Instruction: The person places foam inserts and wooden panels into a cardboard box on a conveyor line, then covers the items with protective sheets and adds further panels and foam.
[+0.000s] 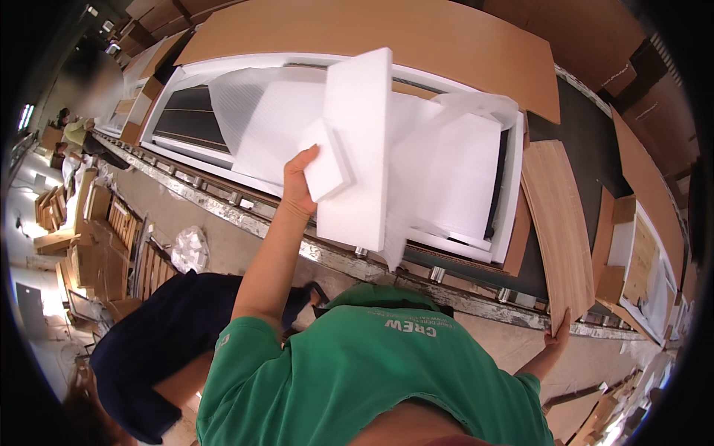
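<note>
My left hand (299,182) is closed on a small white foam block (327,165), its thumb along the block's edge. A tall white foam slab (364,145) stands right against that block, over the open carton (512,215); whether my fingers also grip the slab is hidden. To the right, my right hand (559,332) pinches the near end of a long wood-grain board (559,223), which lies slanted beside the carton. Inside the carton are white foam wrap (446,175) and dark panels (190,119), partly covered.
The carton rests on a roller conveyor (316,251) with a metal edge. A brown cardboard flap (409,33) lies along its far side. Another open carton (632,245) stands at the right. Close on my left, a person in dark clothes (171,334) bends down. Wooden pallets (123,219) lie beyond.
</note>
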A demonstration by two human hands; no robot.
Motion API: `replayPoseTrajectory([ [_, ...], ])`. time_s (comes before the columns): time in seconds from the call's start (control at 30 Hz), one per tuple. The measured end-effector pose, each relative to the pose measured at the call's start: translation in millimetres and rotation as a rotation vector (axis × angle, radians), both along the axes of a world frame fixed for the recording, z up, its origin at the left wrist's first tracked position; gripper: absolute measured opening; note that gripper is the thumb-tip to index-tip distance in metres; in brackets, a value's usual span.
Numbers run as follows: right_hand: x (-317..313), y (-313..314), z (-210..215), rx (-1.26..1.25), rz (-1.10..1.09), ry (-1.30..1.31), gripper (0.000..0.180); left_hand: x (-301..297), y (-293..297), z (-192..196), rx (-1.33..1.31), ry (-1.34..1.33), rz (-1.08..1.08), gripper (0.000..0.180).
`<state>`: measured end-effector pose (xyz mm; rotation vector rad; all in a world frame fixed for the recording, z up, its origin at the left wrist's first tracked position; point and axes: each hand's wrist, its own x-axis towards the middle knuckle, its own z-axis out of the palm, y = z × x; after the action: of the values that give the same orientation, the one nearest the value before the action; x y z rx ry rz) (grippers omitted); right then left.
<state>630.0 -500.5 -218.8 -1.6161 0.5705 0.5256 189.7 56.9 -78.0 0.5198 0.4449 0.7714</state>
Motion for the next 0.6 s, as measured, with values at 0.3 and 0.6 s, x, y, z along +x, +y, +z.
replayPoseTrajectory([
  [0.3,-40,27,161,0.051,-0.11,-0.604,0.059,-7,-4,-6,0.026,0.053,-0.026,0.057],
  [0.6,-36,95,235,0.327,-0.065,-0.899,0.061,33,-34,59,0.545,0.536,-0.608,0.063],
])
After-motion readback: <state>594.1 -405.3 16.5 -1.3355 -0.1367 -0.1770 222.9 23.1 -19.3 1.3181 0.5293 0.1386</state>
